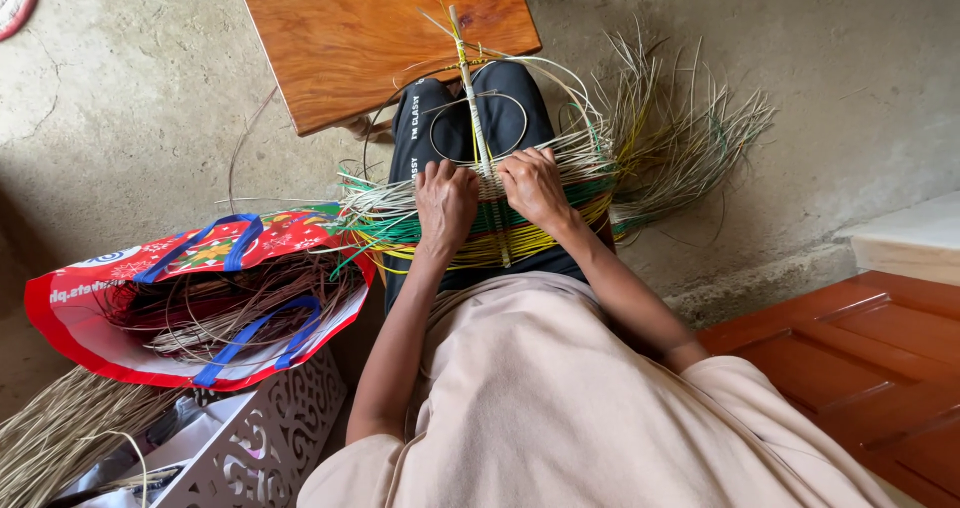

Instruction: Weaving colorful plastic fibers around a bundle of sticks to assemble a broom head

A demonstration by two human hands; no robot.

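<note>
A partly woven mat of pale, green and yellow reed strips [560, 203] lies across my lap, its loose ends fanning out to the right. My left hand [445, 203] presses down on the weave just left of a thin upright stick [470, 88] that runs through the middle. My right hand [535, 186] rests on the weave right of that stick, fingers curled on the pale strands. Loops of thin strand curl over my dark trousers [500, 118] beyond the hands.
A low wooden stool [360, 38] stands ahead on the concrete floor. A red bag with blue handles [200, 298] holding dark strands sits at my left, above a white cut-out box [270, 438] and a bundle of reeds [55, 433]. A brown wooden door panel [870, 368] is at the right.
</note>
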